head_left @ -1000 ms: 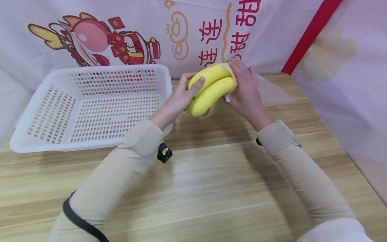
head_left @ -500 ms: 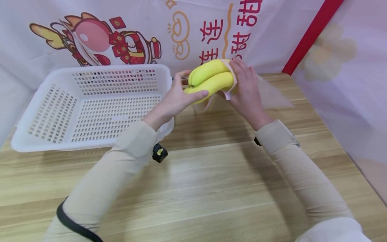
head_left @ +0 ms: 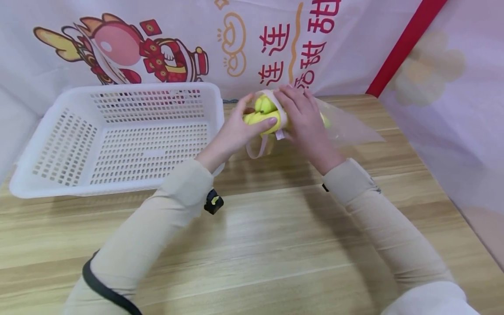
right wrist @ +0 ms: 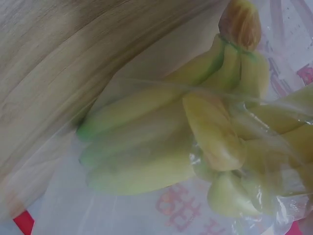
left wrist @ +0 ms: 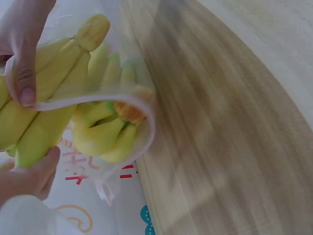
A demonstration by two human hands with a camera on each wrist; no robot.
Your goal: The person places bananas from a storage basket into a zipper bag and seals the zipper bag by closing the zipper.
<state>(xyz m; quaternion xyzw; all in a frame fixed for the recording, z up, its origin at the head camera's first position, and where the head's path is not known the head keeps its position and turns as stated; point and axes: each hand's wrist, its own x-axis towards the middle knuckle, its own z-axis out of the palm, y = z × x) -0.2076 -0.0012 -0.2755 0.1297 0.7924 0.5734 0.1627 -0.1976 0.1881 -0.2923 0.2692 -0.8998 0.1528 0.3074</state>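
Observation:
My left hand (head_left: 234, 131) holds a yellow banana bunch (head_left: 261, 120), with its thumb across the near bananas. The bunch lies partly inside a translucent plastic bag (head_left: 350, 124) with a pink rim. My right hand (head_left: 303, 118) grips the bag at its mouth, and its thumb (left wrist: 27, 88) overlaps the rim in the left wrist view. A second banana bunch (left wrist: 100, 139) with a brownish stem end is within the bag. Through the film in the right wrist view, one bunch (right wrist: 142, 142) shows greenish tips. The right hand's underside is hidden.
A white perforated plastic basket (head_left: 153, 186) stands left of the hands on the wooden table (head_left: 267, 245). Behind it hangs a white printed cloth (head_left: 252, 26) with red characters. A black wrist device (head_left: 214, 202) sits under the left cuff.
The banana bunch has gone deeper into the bag, leaving only a short part outside the rim. My right hand has moved slightly left, drawing the bag's mouth over the bananas.

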